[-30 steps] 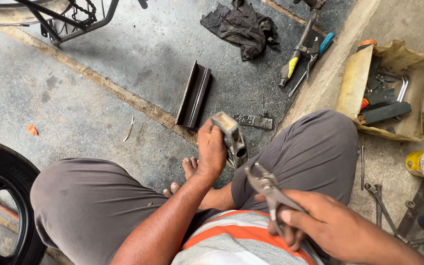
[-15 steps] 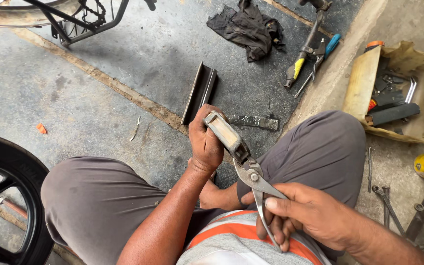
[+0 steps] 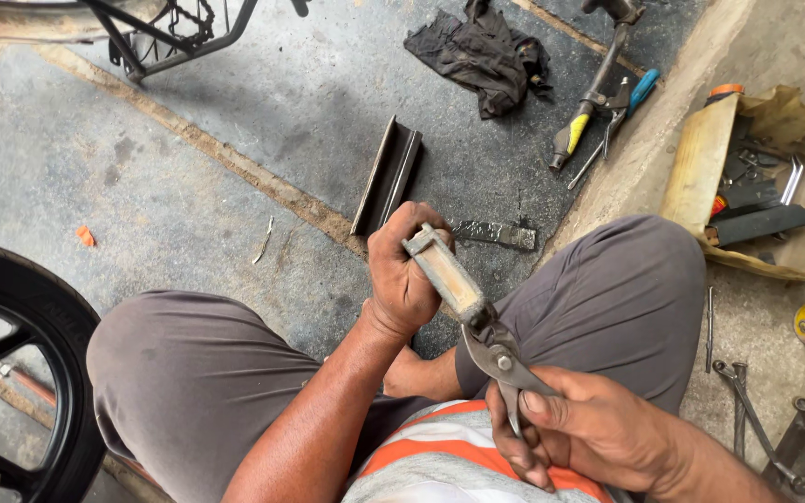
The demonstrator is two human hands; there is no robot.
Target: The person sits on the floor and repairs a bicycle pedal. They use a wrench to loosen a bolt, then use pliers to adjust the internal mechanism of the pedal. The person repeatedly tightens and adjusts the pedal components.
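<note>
I squat on a concrete floor. My left hand (image 3: 402,275) grips a small oblong metal block (image 3: 443,273) with a pale, worn face, held up between my knees. My right hand (image 3: 584,433) is closed around the handles of grey metal pliers (image 3: 500,359). The pliers' jaws bite the near end of the block, so tool and block form one slanted line from my right hand up to my left.
A dark metal channel piece (image 3: 386,175) and a flat metal strip (image 3: 494,234) lie on the floor ahead. A black rag (image 3: 479,51), a yellow-handled tool (image 3: 578,126), blue-handled pliers (image 3: 628,101), an open box of tools (image 3: 757,191) at right, a black tyre (image 3: 30,307) at left.
My right hand brought the pliers up from my lap and clamped them on the block. My left hand turned the block so its long face shows.
</note>
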